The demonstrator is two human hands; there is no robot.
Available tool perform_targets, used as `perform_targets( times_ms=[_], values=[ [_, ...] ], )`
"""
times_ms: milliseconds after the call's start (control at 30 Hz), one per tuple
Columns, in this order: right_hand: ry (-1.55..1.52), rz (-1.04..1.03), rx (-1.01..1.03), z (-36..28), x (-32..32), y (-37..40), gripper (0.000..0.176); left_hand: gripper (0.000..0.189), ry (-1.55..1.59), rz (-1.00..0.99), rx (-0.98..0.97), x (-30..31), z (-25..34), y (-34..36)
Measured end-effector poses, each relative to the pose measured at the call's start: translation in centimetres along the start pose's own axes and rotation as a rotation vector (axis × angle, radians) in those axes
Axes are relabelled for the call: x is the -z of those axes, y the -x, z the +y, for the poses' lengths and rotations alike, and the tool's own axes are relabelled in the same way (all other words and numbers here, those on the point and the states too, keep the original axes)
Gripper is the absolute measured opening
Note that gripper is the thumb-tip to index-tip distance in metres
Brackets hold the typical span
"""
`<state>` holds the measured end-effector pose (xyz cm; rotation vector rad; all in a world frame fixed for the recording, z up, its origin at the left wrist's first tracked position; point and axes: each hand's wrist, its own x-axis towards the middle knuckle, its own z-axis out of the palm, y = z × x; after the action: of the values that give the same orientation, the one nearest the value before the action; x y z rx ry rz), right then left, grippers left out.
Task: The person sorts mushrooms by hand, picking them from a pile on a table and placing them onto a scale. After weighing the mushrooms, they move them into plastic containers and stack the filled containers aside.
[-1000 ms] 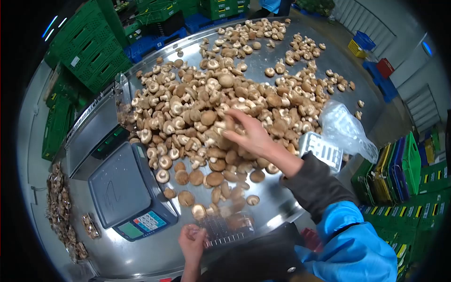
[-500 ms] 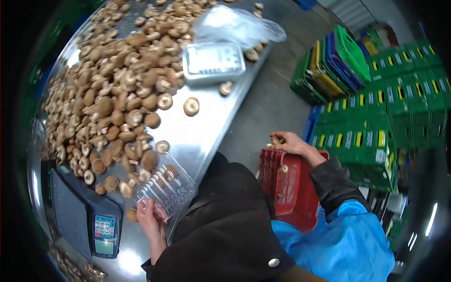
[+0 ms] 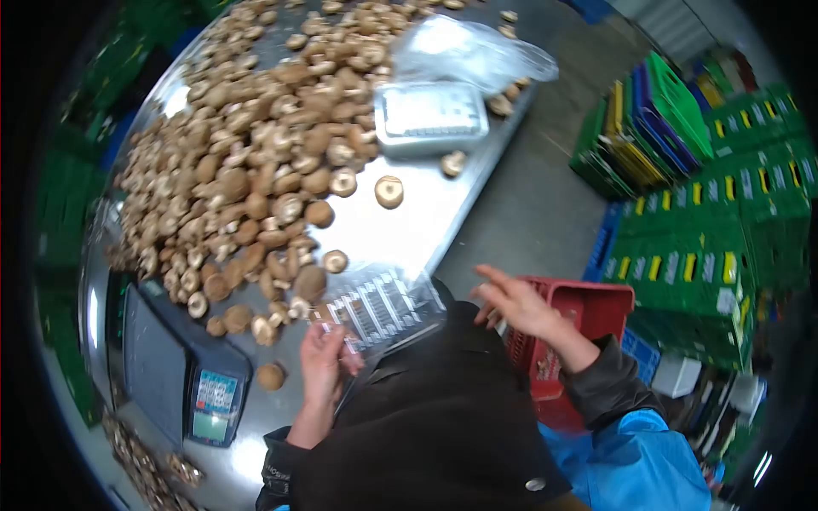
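Observation:
My left hand (image 3: 328, 356) grips the near edge of a clear plastic tray (image 3: 383, 311) that is tilted over the front edge of the steel table (image 3: 362, 234). My right hand (image 3: 515, 305) hangs over the red crate (image 3: 588, 298), its fingers spread with nothing in them. A large heap of brown mushrooms (image 3: 256, 162) covers the left and far part of the table. Two single mushrooms, one upturned (image 3: 389, 192) and one near the edge (image 3: 453, 163), lie apart from it.
A stack of clear trays (image 3: 432, 115) stands beside a plastic bag (image 3: 469, 53) near the far edge. A scale (image 3: 183, 366) sits at the left. Green crates (image 3: 682, 264) are stacked at the right, with coloured crates (image 3: 648, 119) beyond.
My right hand has moved left from over the red crate toward the tray, and the mushroom it held is gone. The clear tray has turned in my left hand. The whole view has shifted.

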<state>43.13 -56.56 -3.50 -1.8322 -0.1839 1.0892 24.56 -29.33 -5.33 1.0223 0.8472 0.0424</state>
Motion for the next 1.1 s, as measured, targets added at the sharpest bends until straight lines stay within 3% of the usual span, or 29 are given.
perform_targets(
  times_ms=[33, 167, 200, 267, 300, 367, 433, 500, 633, 700, 767, 833, 900, 967, 1000, 1033, 1067, 1100],
  values=[
    [-0.129, -0.152, -0.051, -3.1, -2.4, -0.5, 0.063, 0.023, 0.008, 0.001, 0.003, 0.2, -0.4, 0.3],
    [0.13, -0.367, 0.036, -6.5, -8.2, -2.9, 0.061, 0.018, 0.126, 0.095, 0.046, 1.4, -1.0, 2.8],
    [0.135, -0.395, -0.004, -6.3, -8.9, -3.4, 0.059, 0.018, 0.139, 0.123, 0.029, 2.2, -1.3, 3.4],
    [0.16, -0.462, -0.08, -5.7, -10.2, -4.4, 0.055, 0.014, 0.193, 0.119, 0.261, 4.0, -2.3, 4.5],
    [0.181, -0.503, -0.117, -5.2, -10.7, -4.9, 0.053, 0.014, 0.212, 0.139, 0.251, 4.9, -3.0, 5.1],
    [0.242, -0.559, -0.211, -5.1, -11.7, -5.8, 0.05, 0.014, 0.427, 0.077, 0.433, 7.0, -4.7, 6.3],
    [0.229, -0.689, -0.471, -6.0, -12.2, -6.8, 0.049, 0.018, 0.586, 0.028, 0.475, 8.4, -4.8, 7.2],
    [0.236, -0.681, -0.497, -6.8, -12.4, -7.2, 0.04, 0.023, 0.653, 0.072, 0.613, 8.9, -4.3, 8.5],
    [0.279, -0.612, -0.508, -6.7, -13.1, -8.9, 0.038, 0.024, 0.796, 0.077, 0.628, 8.2, -3.1, 7.5],
    [0.282, -0.537, -0.495, -6.3, -13.0, -9.5, 0.04, 0.022, 0.801, 0.144, 0.584, 7.6, -3.5, 4.8],
    [0.149, -0.418, -0.262, -6.0, -12.9, -9.7, 0.036, 0.02, 0.677, 0.119, 0.491, 7.3, -3.4, 2.1],
    [0.157, -0.344, -0.194, -6.5, -13.6, -11.4, 0.034, 0.017, 0.469, 0.107, 0.34, 7.6, -2.7, -1.2],
    [0.109, -0.174, 0.082, -4.5, -14.6, -14.9, 0.032, 0.017, 0.287, 0.097, 0.202, 8.8, -1.6, -5.8],
    [0.082, -0.112, 0.152, -6.7, -16.0, -18.4, 0.029, 0.019, 0.152, 0.127, 0.036, 10.1, 0.2, -10.2],
    [0.042, -0.101, 0.125, -7.7, -16.9, -19.9, 0.026, 0.018, 0.266, 0.385, -0.037, 8.5, 2.2, -11.7],
    [0.001, -0.089, 0.1, -8.1, -17.6, -21.2, 0.024, 0.02, 0.025, 0.373, -0.005, 9.9, 3.0, -13.1],
    [0.032, -0.117, 0.133, -7.9, -18.1, -22.0, 0.017, 0.019, -0.051, 0.391, -0.177, 10.2, 2.9, -13.9],
    [0.033, -0.117, 0.141, -7.9, -18.4, -22.6, 0.017, 0.019, -0.05, 0.391, -0.185, 10.4, 2.6, -14.5]
  ],
)
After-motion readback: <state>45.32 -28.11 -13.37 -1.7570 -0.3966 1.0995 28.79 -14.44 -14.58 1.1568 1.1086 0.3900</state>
